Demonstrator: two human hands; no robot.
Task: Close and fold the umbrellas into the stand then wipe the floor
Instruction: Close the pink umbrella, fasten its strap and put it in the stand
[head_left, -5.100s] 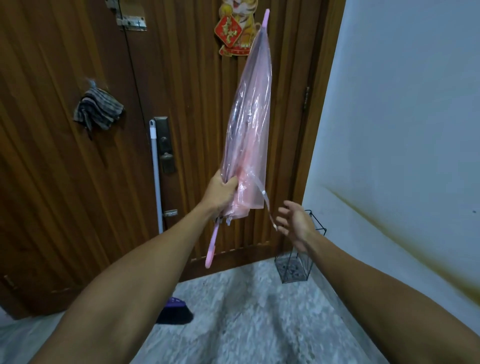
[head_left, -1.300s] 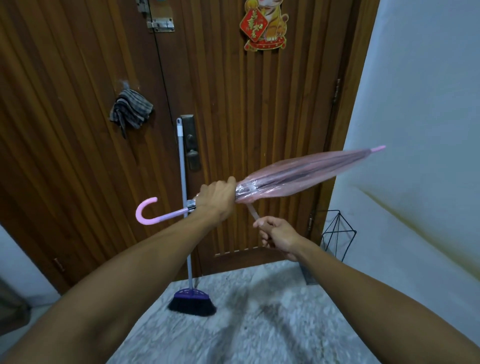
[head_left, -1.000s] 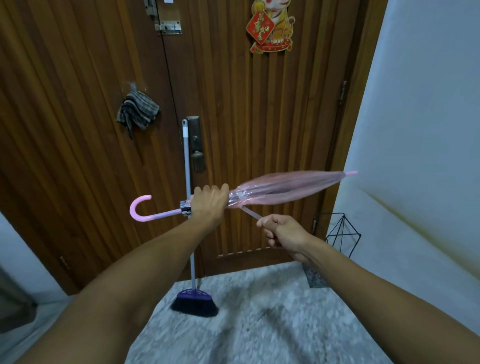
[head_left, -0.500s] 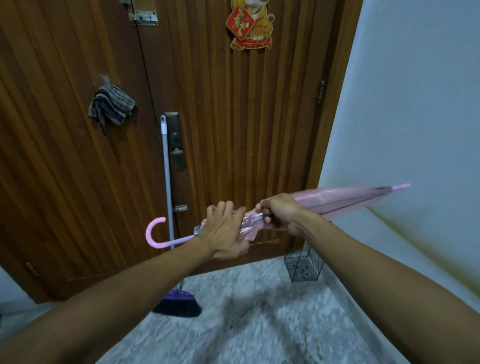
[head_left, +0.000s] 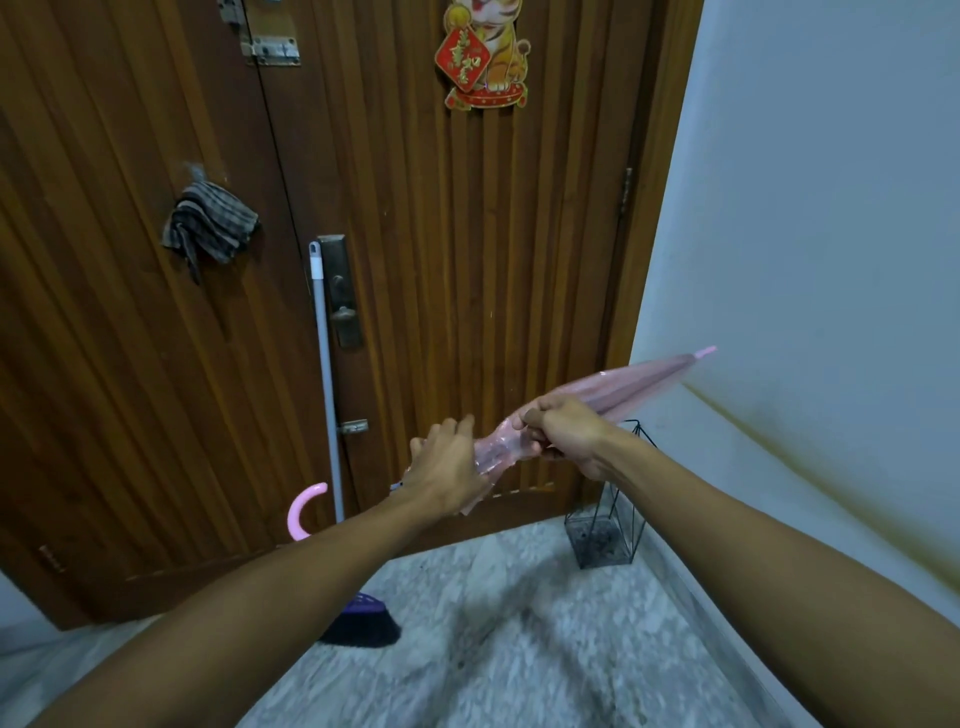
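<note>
A closed pink see-through umbrella (head_left: 639, 384) lies almost level in front of the wooden door, tip to the right, hooked pink handle (head_left: 304, 509) at the lower left. My right hand (head_left: 563, 434) grips the folded canopy near its middle. My left hand (head_left: 447, 467) rests against the canopy's lower end with its fingers nearly straight. The black wire umbrella stand (head_left: 608, 530) sits on the floor in the corner, below my right wrist. A striped cloth (head_left: 208, 226) hangs on the door at the left.
A broom with a grey stick (head_left: 324, 374) and purple-black head (head_left: 363, 621) leans on the door. The door's lock plate (head_left: 340, 291) is beside it. A white wall (head_left: 831, 234) runs along the right. The floor (head_left: 519, 649) is grey marble.
The umbrella swung from upright to nearly level. My right hand let go of the strap and took hold of the canopy; my left hand loosened its grip, fingers now nearly straight.
</note>
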